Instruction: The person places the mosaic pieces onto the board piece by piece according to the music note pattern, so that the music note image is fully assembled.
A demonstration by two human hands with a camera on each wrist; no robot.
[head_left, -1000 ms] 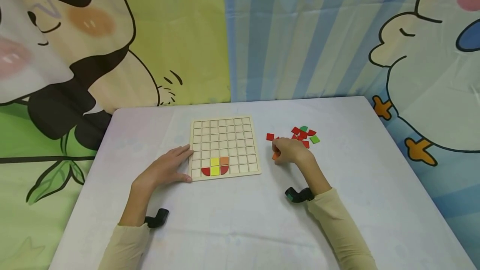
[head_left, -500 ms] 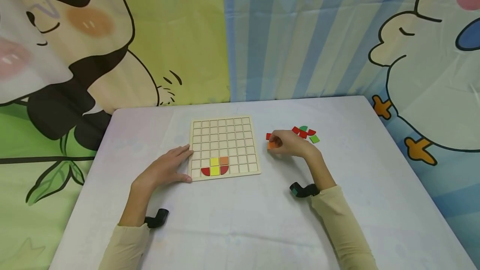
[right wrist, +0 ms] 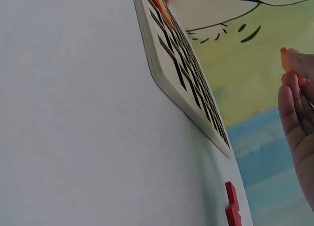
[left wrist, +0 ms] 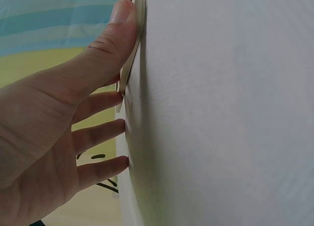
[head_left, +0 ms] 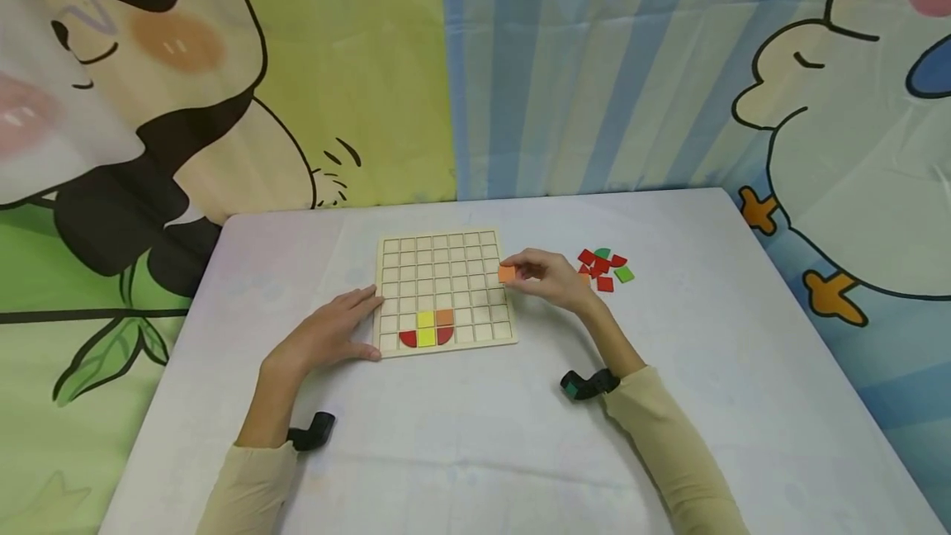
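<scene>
Set the orange square down level, with the board braced

The left hand [head_left: 327, 333] lies with fingers spread, thumb and fingertips touching the nearest edge of the board [head_left: 442, 272]. A light brace like this seems right: enough to stop sliding without shoving the board.

Between the hands, the board carries two red curved pieces [head_left: 408, 340] with a yellow square [head_left: 426, 338] between them; above it is another yellow square, with an orange piece [head_left: 443, 318] to its right.

Farther right, at the board's edge and raised off the table [head_left: 446, 436], the orange square [head_left: 507, 274] is pinched between thumb and fingers of the right hand [head_left: 553, 277]. Its leading edge is bare, which should help: line its sides up with the grid, lower it flat, then press gently. Fingertips could knock neighbouring pieces.

Beyond that hand, loose pieces [head_left: 605, 284] lie bunched, best left undisturbed by the wrist.
</scene>
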